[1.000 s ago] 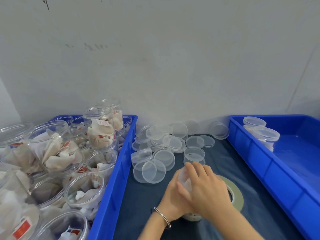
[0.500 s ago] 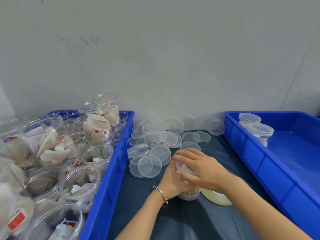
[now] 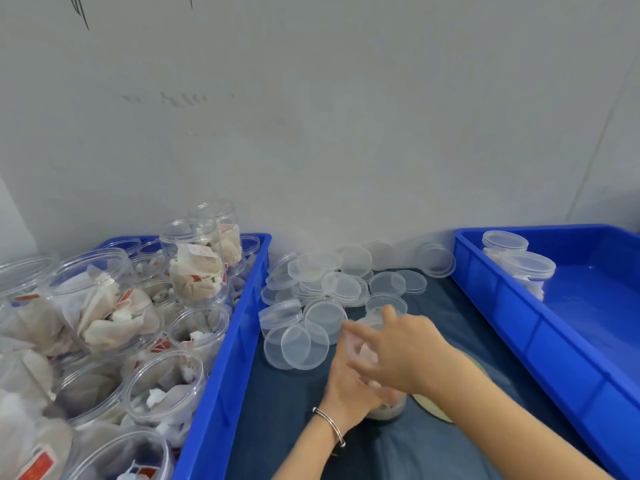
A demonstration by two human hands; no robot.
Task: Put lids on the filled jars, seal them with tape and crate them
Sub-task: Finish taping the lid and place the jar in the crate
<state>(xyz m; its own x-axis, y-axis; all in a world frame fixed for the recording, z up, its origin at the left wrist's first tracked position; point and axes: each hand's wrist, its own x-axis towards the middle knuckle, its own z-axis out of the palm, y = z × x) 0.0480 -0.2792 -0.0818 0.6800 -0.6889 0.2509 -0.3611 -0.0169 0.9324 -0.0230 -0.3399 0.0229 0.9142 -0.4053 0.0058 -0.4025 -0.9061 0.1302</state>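
Clear plastic jar [image 3: 384, 407] is sitting lower centre of the head view, on dark cloth between two blue crates. Left hand [image 3: 349, 382] is wrapping round it, steadying it for the lid. Right hand [image 3: 405, 355] is hovering over the top, fingers spread; probably pressing the lid, blur is hiding contact.

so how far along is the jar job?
Early. Done: two lidded jars stand in the right crate; tape on them can't be made out. In hand: the left hand grips a jar on the mat, the right hand over its top, fingers spread. Left: many open filled jars in the left crate, loose lids, tape roll beside.
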